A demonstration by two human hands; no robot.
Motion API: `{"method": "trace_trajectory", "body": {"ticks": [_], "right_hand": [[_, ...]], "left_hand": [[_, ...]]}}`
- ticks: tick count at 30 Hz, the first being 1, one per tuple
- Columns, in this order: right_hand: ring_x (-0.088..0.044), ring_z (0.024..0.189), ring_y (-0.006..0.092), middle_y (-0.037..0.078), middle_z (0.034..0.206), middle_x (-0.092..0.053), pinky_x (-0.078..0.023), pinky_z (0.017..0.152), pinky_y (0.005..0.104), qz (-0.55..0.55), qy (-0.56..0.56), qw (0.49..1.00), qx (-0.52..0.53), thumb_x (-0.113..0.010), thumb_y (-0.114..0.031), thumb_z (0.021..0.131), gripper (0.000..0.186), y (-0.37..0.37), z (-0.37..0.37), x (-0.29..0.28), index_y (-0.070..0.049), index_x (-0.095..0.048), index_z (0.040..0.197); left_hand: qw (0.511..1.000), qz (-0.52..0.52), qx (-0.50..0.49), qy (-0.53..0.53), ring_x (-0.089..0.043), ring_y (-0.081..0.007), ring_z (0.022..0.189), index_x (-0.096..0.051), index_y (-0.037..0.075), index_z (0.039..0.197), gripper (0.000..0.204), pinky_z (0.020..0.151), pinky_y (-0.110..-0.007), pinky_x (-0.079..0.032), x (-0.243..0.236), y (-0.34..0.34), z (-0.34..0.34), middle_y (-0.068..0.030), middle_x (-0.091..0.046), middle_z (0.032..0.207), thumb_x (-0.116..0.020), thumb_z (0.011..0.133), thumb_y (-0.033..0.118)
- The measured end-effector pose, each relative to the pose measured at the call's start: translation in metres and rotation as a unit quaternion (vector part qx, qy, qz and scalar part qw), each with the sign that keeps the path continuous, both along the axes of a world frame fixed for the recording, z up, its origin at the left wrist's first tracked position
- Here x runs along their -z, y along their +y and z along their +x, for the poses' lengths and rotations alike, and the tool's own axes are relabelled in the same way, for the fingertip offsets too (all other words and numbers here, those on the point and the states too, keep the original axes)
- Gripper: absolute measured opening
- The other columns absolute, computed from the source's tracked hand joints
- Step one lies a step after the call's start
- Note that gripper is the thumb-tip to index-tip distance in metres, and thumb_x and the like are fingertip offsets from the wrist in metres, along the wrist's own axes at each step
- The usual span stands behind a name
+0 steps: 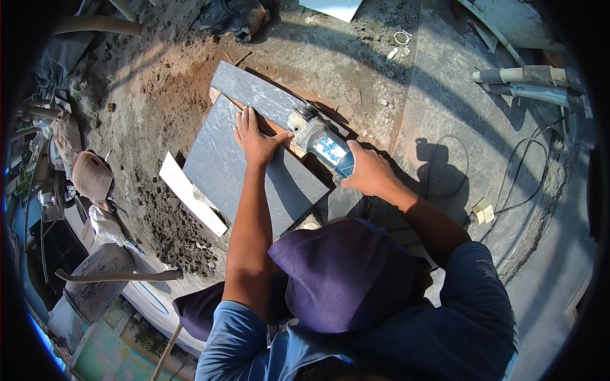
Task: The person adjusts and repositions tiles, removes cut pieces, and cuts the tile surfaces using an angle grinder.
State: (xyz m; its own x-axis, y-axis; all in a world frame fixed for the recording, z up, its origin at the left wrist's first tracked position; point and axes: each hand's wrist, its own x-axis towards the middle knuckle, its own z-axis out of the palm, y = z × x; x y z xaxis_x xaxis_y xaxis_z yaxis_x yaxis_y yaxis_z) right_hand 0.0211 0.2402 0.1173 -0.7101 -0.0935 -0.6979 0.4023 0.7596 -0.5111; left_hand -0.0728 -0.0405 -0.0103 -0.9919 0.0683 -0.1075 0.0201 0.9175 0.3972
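Right hand [372, 170] has its fingers round the grinder [330, 150], which slants up-left to the narrow strip [254, 85]; left hand [258, 141], fingers loosely spread on the big tile [215, 166], is nearer the grinder's business end.

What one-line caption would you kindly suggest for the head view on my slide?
The right hand grips an angle grinder while the left hand rests on a grey tile.

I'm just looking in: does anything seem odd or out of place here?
Yes: the bare left hand rests on the grey tile with its thumb right by the head of the angle grinder, oddly close for an ungloved hand.
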Motion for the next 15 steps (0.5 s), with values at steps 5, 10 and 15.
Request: {"method": "trace_trajectory", "body": {"ticks": [5, 10, 15], "right_hand": [[-0.068, 0.108, 0.0455, 0.028, 0.11, -0.071, -0.054, 0.094, 0.0513, -0.009, 0.002, 1.0, 0.002, -0.082, -0.024, 0.07, 0.077, 0.005, 0.006, -0.002, -0.001, -0.047, 0.135], [-0.068, 0.107, 0.0466, 0.028, 0.11, -0.071, -0.054, 0.093, 0.0518, -0.011, 0.029, 0.999, 0.006, -0.082, -0.025, 0.069, 0.075, 0.009, 0.017, 0.005, -0.001, -0.048, 0.131], [-0.068, 0.107, 0.0469, 0.028, 0.109, -0.071, -0.054, 0.092, 0.0524, -0.012, 0.023, 1.0, 0.003, -0.083, -0.026, 0.069, 0.072, 0.013, 0.019, 0.005, -0.002, -0.049, 0.127]], "left_hand": [[1.0, 0.0, 0.001, -0.001, -0.019, -0.037, 0.158, -0.036, -0.001, 0.157, 0.136, 0.126, -0.056, -0.012, 0.001, -0.001, 0.0, -0.0184, -0.034, 0.166, -0.09, 0.053, 0.068], [1.0, -0.004, -0.004, -0.008, -0.018, -0.0349, 0.158, -0.035, -0.001, 0.158, 0.141, 0.127, -0.054, -0.011, 0.001, -0.001, 0.001, -0.0178, -0.033, 0.166, -0.089, 0.051, 0.072], [1.0, -0.006, -0.011, -0.016, -0.017, -0.0334, 0.159, -0.035, 0.0, 0.158, 0.144, 0.127, -0.054, -0.01, 0.0, 0.001, 0.0, -0.017, -0.033, 0.166, -0.088, 0.048, 0.077]]}}
